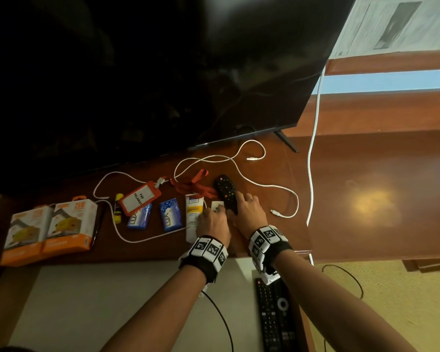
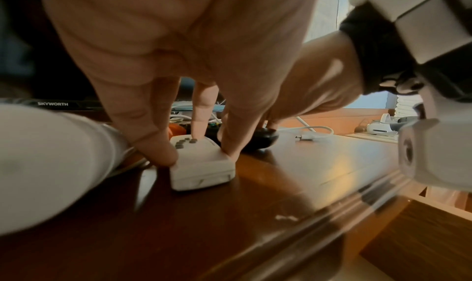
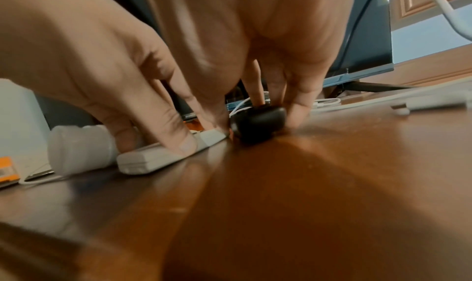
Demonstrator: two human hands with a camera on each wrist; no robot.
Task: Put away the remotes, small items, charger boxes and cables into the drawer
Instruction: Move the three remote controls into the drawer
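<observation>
On the wooden cabinet top, my left hand [image 1: 213, 216] pinches a small white remote [image 2: 201, 164] between thumb and fingers, flat on the wood. Just right of it my right hand [image 1: 248, 208] curls round the near end of a black remote [image 1: 224, 189] with coloured buttons, which also lies on the top. In the right wrist view the fingers [image 3: 297, 105] flank the black remote [image 3: 258, 123], and the thumb [image 3: 182, 144] rests on the white remote [image 3: 153, 160]. Below, the open drawer [image 1: 112, 301] holds a long black remote [image 1: 274, 316].
Left of my hands lie a white cream tube [image 1: 193, 219], two blue tissue packs [image 1: 170, 217], an orange badge holder [image 1: 140, 198] with a red lanyard, a yellow glue stick [image 1: 117, 209] and two orange charger boxes [image 1: 51, 229]. White cables [image 1: 239, 158] loop around them. A TV [image 1: 163, 72] stands behind.
</observation>
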